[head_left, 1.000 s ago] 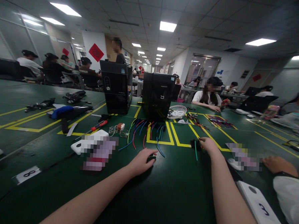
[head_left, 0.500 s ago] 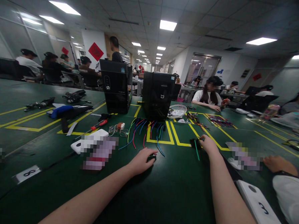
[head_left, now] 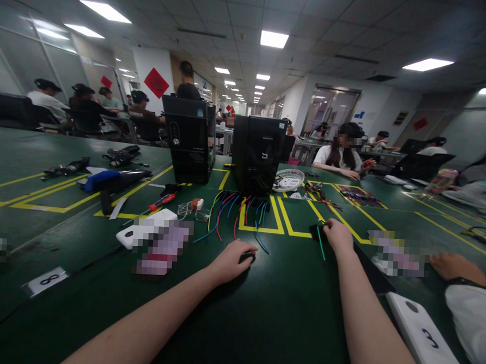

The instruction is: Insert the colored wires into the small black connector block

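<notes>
Single head-worn view, directed forward and slightly downward along a green table (head_left: pixel 260 324), with both forearms seen close at the lower edge and two computer towers (head_left: pixel 256 155) viewed farther off at centre.

Loose wires (head_left: pixel 233 214) before 2 towers (head_left: pixel 257 154)

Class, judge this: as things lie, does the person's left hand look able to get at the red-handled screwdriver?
Probably yes. The left hand rests on the table; the red-handled screwdriver lies ahead to its left, with only a blurred white item between, low enough to pass over.
</notes>
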`<state>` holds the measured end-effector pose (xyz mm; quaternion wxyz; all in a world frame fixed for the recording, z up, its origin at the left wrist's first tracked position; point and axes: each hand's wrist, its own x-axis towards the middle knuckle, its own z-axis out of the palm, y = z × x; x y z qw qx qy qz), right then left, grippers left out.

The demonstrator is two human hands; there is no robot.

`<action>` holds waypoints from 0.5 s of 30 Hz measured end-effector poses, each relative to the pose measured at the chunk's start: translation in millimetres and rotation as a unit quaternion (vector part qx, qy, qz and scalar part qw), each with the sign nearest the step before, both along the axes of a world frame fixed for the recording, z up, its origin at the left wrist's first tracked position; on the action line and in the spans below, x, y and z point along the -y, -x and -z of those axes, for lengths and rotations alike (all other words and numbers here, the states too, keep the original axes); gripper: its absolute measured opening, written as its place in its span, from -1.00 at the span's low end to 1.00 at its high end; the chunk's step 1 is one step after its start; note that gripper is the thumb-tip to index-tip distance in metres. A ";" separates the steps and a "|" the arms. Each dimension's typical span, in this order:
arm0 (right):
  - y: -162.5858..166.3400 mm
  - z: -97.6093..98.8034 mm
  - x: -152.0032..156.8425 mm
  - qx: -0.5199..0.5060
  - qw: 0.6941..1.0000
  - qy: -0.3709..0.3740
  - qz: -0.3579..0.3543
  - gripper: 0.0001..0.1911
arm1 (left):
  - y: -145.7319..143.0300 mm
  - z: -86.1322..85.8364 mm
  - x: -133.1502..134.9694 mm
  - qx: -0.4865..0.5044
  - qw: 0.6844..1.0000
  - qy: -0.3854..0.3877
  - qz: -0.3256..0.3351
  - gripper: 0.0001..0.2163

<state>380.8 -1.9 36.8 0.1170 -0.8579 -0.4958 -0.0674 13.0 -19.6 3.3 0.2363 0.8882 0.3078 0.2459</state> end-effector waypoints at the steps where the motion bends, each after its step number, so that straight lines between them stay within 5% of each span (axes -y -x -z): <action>1: -0.1 0.5 0.1 0.003 1.000 0.000 -0.004 -0.70 | 0.0 0.2 -0.2 0.001 1.000 -0.001 0.000 -0.74; 15: 3.3 1.8 1.0 0.001 1.000 0.000 -0.019 -0.70 | 0.3 -1.0 0.3 -0.007 1.000 -0.002 0.003 -0.77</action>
